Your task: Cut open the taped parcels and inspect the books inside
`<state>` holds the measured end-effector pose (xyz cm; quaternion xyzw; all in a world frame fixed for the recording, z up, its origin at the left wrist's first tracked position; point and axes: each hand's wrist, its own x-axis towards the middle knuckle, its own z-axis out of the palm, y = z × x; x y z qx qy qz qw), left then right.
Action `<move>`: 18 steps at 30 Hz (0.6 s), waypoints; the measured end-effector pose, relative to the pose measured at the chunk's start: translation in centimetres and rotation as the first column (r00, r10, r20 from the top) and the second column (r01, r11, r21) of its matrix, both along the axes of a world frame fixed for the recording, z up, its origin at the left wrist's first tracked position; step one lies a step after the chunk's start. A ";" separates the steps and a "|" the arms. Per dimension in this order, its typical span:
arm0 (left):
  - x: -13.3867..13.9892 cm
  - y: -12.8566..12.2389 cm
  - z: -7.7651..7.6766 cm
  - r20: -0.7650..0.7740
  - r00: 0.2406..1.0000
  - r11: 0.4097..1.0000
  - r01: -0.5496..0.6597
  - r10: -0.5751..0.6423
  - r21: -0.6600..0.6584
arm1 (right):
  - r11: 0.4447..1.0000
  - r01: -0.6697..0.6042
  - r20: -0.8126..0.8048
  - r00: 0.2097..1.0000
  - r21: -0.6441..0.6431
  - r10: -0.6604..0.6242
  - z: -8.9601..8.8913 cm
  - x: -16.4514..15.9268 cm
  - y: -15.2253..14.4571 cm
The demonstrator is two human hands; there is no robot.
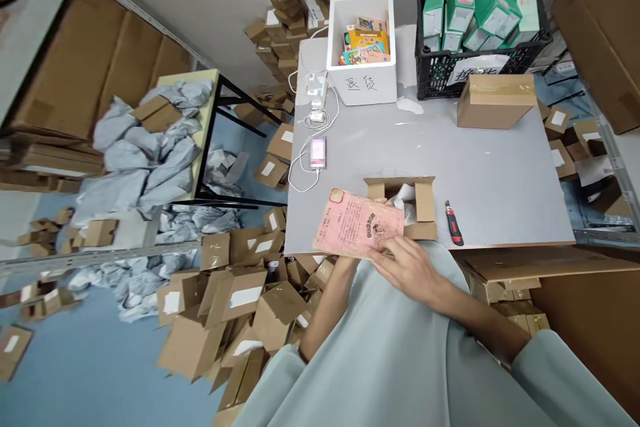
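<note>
A worn pink booklet (350,223) with printed Chinese text and a small dark picture is held up at the table's front edge. My left hand (346,265) supports it from underneath, and most of that hand is hidden by the pages. Over the booklet's lower right corner, my right hand (407,265) has its fingers bent and closed on the edge. Just behind the booklet stands an open cardboard box (425,203) with white crumpled packing (407,203) inside. A red and black utility knife (454,223) lies to the right of this box.
A white foam box (370,87) of colourful booklets stands at the back, beside a black crate (425,80) of green boxes. A closed carton (495,103) sits back right. A phone (318,153) with cables lies left. Cardboard boxes (245,293) pile on the floor.
</note>
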<state>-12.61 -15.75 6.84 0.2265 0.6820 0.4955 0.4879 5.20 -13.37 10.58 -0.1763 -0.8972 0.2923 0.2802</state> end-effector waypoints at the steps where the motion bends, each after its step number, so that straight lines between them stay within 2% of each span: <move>1: 0.0 -0.1 0.3 0.049 0.999 1.000 0.005 -0.006 0.021 | 0.998 -0.014 0.005 1.000 0.060 0.014 0.0 -0.1 -0.3; 3: 0.0 -0.4 0.9 0.158 0.987 0.997 -0.003 -0.011 0.083 | 0.991 -0.030 0.008 1.000 0.131 0.029 0.0 -0.2 -0.7; 6: -0.5 -0.6 1.7 0.262 0.965 0.986 -0.037 -0.007 0.160 | 0.992 -0.027 0.010 1.000 0.125 0.026 0.3 0.0 -0.4; 8: -0.8 -0.7 1.9 0.269 0.963 0.980 -0.059 0.006 0.190 | 0.998 -0.007 -0.003 1.000 0.067 0.008 0.5 0.3 0.1; 12: -1.6 -0.4 1.3 0.126 0.988 0.976 -0.112 0.089 0.185 | 0.984 0.082 -0.085 0.992 -0.157 -0.096 0.5 0.6 1.9; 15: -2.3 0.0 0.8 0.010 0.992 0.980 -0.127 0.127 0.156 | 0.920 0.192 -0.119 0.962 -0.343 -0.245 -0.2 0.7 3.8; 18: -2.7 0.2 0.6 -0.052 0.993 0.991 -0.106 0.110 0.076 | 0.797 0.284 -0.078 0.921 -0.533 -0.381 -1.5 0.8 5.9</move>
